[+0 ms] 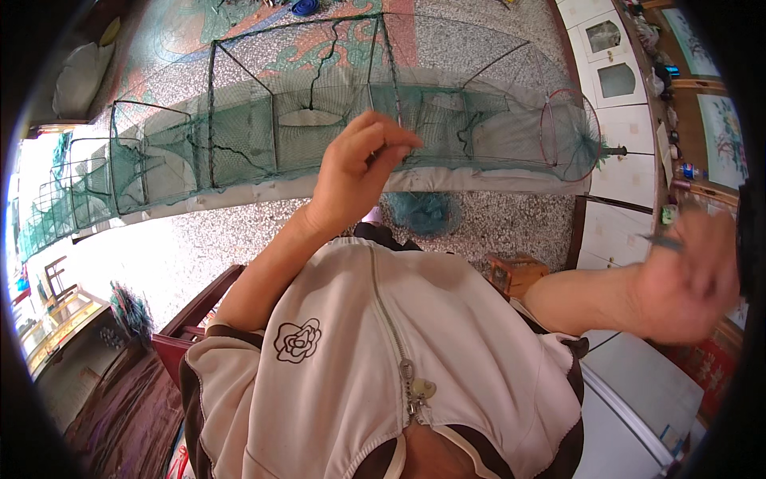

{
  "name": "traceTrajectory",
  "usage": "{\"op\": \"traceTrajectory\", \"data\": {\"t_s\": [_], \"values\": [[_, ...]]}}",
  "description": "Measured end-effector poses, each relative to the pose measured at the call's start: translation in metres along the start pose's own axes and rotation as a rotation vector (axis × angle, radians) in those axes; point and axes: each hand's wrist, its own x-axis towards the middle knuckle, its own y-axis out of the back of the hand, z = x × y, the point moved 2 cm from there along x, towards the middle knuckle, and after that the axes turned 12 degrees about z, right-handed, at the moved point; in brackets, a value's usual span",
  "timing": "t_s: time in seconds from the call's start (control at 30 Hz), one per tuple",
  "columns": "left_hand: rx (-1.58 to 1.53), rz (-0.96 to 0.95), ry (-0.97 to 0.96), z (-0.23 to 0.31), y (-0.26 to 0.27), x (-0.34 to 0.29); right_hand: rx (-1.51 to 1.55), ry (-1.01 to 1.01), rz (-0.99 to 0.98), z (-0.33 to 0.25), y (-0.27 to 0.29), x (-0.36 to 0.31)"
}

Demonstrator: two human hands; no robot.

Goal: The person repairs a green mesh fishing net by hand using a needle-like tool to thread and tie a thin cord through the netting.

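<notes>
A long green net trap (pixel 319 136) with dark square frames stretches across in front of me, over a pale cloth-covered support. My left hand (pixel 355 172) is raised in front of the net's middle, thumb and fingers pinched together. Whatever is in that pinch is too small to make out. Far out to the right, my right hand (pixel 692 275) is smeared by motion, its fingers curled around a thin dark pointed tool (pixel 664 242) whose kind I cannot tell. A red hoop (pixel 542 132) rings the gathered right end of the net.
A bundle of blue-green netting (pixel 427 211) lies on the speckled floor beyond my lap. To the right are white cabinets (pixel 622 164) and a small wooden stool (pixel 515 274). A dark red wooden chair (pixel 171 343) is at my left. A blue coil (pixel 305 7) lies at the far side.
</notes>
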Motion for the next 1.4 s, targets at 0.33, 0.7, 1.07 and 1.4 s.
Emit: {"op": "traceTrajectory", "data": {"t_s": [0.33,0.7,1.07,1.4], "values": [[0.177,-0.091,-0.003,0.014,0.019,-0.026,-0.917,-0.009,-0.622,0.148,-0.036,-0.054],[0.084,-0.08,0.221,0.006,0.019,-0.022,-0.92,0.051,-0.688,0.175,-0.042,-0.071],[-0.108,0.008,0.346,-0.012,0.01,-0.021,-0.651,-0.112,-0.529,0.197,-0.069,-0.101],[-0.115,0.042,0.351,-0.012,0.006,-0.024,-0.807,0.243,-0.582,0.196,-0.113,-0.102]]}}
